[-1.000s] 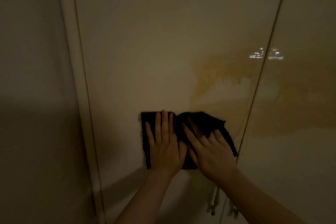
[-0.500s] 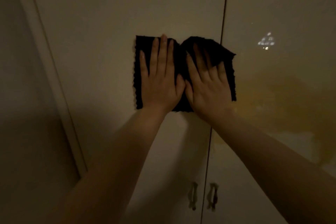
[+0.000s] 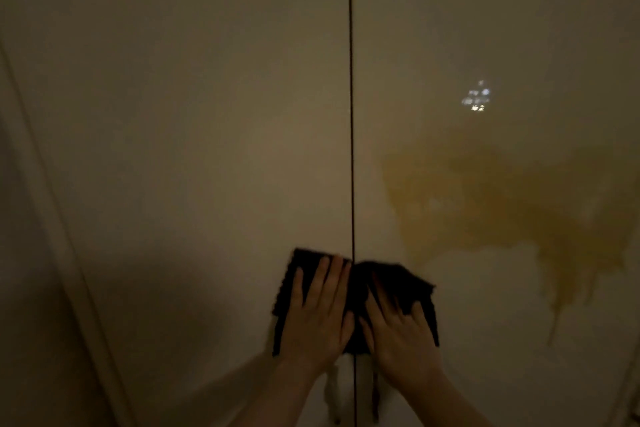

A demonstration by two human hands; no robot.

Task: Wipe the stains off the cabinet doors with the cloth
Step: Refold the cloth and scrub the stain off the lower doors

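**Both palms flat on dark cloth over the door seam**

Dim, low-light view; two pale glossy cabinet doors, left door [image 3: 194,135] and right door [image 3: 519,28], meet at a thin dark vertical seam [image 3: 350,114]; dark cloth [image 3: 394,279], near-black, roughly square, left edge looks wavy or ribbed, top right part rumpled and slightly raised; cloth lies pressed against the doors low in frame, straddling the seam, more of it showing on the right side; left hand [image 3: 317,317] flat on the cloth's left half, fingers stretched out and pointing up, close together, palm down, not gripping, just pushing the fabric onto the door; right hand [image 3: 398,340] flat on the right half, fingers spread a bit and angled up-left, fingertips partly lost in the dark fabric; the two hands sit side by side, thumbs nearly touching; big yellow-brown stain [image 3: 502,211] on the right door, up and right of the cloth, blotchy with drips trailing down at its right end; cloth's upper right corner near the stain's lower left edge, whether touching cannot tell; small bright reflection [image 3: 477,99] above the stain; two door handles [image 3: 334,395] below the hands, blurred.
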